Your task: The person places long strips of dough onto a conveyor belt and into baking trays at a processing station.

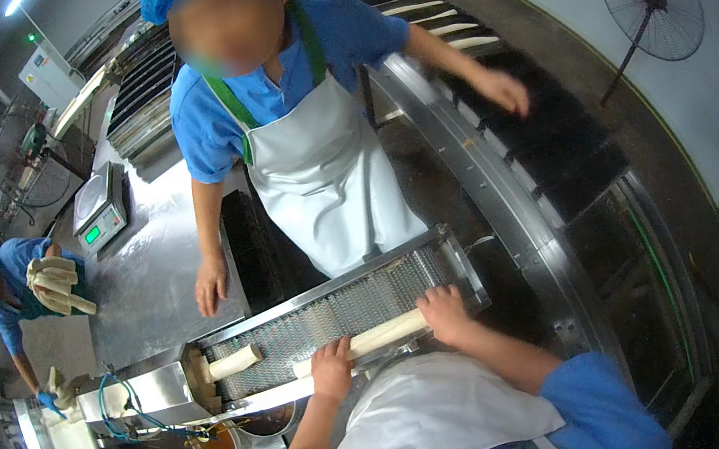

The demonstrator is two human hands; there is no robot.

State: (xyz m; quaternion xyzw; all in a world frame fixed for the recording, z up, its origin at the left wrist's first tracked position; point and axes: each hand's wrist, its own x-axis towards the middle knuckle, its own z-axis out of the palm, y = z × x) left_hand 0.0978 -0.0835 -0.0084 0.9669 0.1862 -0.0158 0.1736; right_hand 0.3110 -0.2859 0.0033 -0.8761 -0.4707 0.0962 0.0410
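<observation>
Pale dough stick lies lengthwise on the steel mesh belt of a small conveyor, near the belt's front edge. Left hand grips its left end, fingers curled over the top and closed on it. Right hand covers its right end, fingers folded down over the stick, likewise closed on it. Both forearms enter from below in blue sleeves, above a white apron.

A second, shorter dough piece sits at the belt's left end, apart from the held stick, where the belt meets a steel housing. Blue hose loops beside that housing. Round container with brownish liquid stands below the conveyor.

Across the belt stands a co-worker in blue shirt, blue hair net and white apron with green straps; one hand hangs by the steel table, the other reaches over the curved steel rail. Digital scale with a green display sits on the table. At far left another person in blue carries a bundle of dough sticks. Wall fan is mounted at upper right. Grey control box stands at upper left; any label on it is too small to tell
</observation>
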